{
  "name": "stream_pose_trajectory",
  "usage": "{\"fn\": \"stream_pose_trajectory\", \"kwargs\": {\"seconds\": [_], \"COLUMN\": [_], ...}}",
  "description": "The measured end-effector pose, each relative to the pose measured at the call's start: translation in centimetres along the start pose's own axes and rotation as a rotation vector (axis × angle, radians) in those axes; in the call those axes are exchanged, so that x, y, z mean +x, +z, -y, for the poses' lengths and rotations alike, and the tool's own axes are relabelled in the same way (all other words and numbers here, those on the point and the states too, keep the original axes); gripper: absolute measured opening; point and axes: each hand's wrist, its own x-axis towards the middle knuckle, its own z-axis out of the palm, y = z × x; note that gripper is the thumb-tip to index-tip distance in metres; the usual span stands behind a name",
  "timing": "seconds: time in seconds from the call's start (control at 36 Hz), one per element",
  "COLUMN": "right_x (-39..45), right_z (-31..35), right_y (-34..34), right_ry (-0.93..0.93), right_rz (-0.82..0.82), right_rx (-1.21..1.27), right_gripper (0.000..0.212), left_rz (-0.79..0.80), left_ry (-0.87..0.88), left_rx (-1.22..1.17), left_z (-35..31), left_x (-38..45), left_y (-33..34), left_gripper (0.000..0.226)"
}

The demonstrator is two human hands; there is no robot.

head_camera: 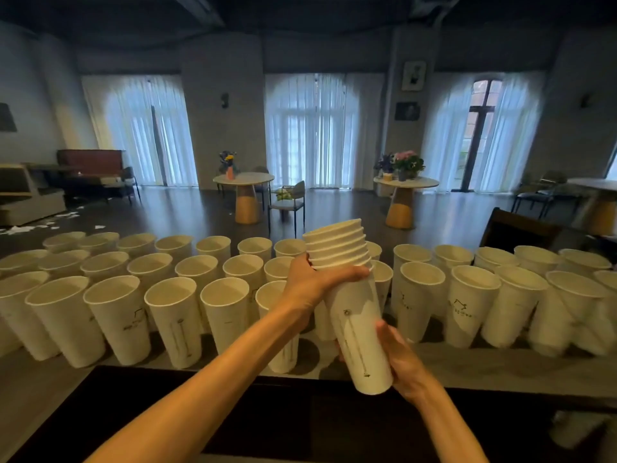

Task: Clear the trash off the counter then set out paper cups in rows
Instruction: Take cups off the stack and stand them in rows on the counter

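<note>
Big dim room with curtained windows (320, 128) behind, and the surface (467, 362) in front of me packed with paper cups.

Holding a nested stack of cups (350, 295) above the near edge, long axis tilted, rims leaning up and away to the left, base pointing down toward me. My left hand (314, 279) is wrapped around the stack just under the rims, my right hand (400, 355) grips the bottom cup near its base. Rows of cups (173, 295) stand upright, mouths up, all looking empty, touching or nearly so, three rows deep. Only open room is the bare strip along the near edge and a gap right behind the stack. Round tables (243, 178) with flowers stand well back.
</note>
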Motion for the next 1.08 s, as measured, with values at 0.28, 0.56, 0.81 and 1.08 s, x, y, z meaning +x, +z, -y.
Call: {"fn": "stream_pose_trajectory", "kwargs": {"seconds": [0.28,0.56,0.81,1.08], "right_x": [2.4,6.1,5.0,-0.3], "right_z": [-2.9,-6.1,-5.9,0.8], "right_y": [0.6,2.4,1.6,-2.2], "right_ry": [-0.046,0.032,0.011,-0.057], "right_rz": [-0.291,-0.365,-0.193,-0.277], "right_rx": [-0.446,-0.421,-0.335,-0.105], "right_gripper": [0.104,0.112,0.105,0.018], "left_rz": [-0.281,-0.307,-0.169,0.082], "left_ry": [0.114,0.216,0.209,0.093], "left_rx": [-0.284,-0.393,-0.357,-0.260], "left_z": [-2.1,-4.3,-4.3,-2.3], "left_x": [1.2,-0.3,-0.9,-0.2], "left_y": [-4.9,-9.2,-6.6,-0.6], "left_gripper": [0.091,0.074,0.080,0.067]}}
